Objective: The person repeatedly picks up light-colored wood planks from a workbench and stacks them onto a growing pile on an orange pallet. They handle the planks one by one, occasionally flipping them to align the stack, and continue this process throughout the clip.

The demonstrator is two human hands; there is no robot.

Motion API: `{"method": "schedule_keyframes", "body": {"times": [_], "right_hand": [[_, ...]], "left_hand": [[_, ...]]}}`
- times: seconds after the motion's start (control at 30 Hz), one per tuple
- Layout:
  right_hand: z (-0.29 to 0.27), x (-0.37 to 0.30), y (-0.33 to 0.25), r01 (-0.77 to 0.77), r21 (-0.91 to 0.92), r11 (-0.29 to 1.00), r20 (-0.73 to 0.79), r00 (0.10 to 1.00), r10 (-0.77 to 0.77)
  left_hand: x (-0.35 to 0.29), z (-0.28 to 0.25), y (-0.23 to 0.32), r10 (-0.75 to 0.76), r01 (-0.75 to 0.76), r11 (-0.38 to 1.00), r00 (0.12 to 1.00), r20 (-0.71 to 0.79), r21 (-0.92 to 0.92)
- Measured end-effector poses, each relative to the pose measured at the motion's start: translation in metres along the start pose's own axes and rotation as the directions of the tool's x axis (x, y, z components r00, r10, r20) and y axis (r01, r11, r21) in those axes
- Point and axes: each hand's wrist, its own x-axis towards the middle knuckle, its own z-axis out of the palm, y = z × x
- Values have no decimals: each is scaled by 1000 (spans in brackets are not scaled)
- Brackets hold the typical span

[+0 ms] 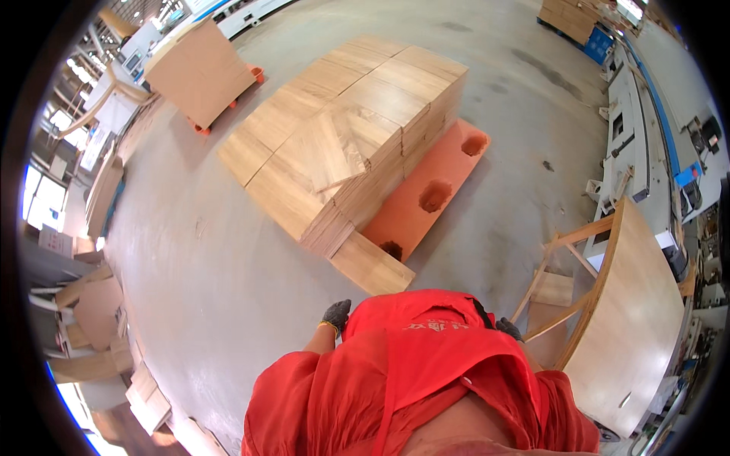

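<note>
Grey floor surrounds the orange pallet. Near it, I can't tell if the left hand or half-hidden right hand is curled or loose. Wooden boards sit on the pallet, maybe to stay clean.

Both gloved hands hang low and well apart, the right one partly hidden.

Bright windows stand left of grey floor, pale machinery right.
</note>
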Motion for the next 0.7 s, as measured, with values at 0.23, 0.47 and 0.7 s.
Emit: {"method": "schedule_keyframes", "body": {"times": [0.23, 0.47, 0.7], "right_hand": [[-18, 23, 9, 512, -491, 705, 273, 859, -433], [-17, 64, -97, 739, -511, 440, 539, 674, -505], [35, 142, -344, 746, -623, -235, 655, 334, -677]], "left_hand": [[-8, 18, -11, 149, -149, 988, 988, -24, 31], [-27, 28, -13, 25, -24, 1000, 997, -75, 16], [-79, 97, -29, -293, -102, 313, 935, -198, -944]]}}
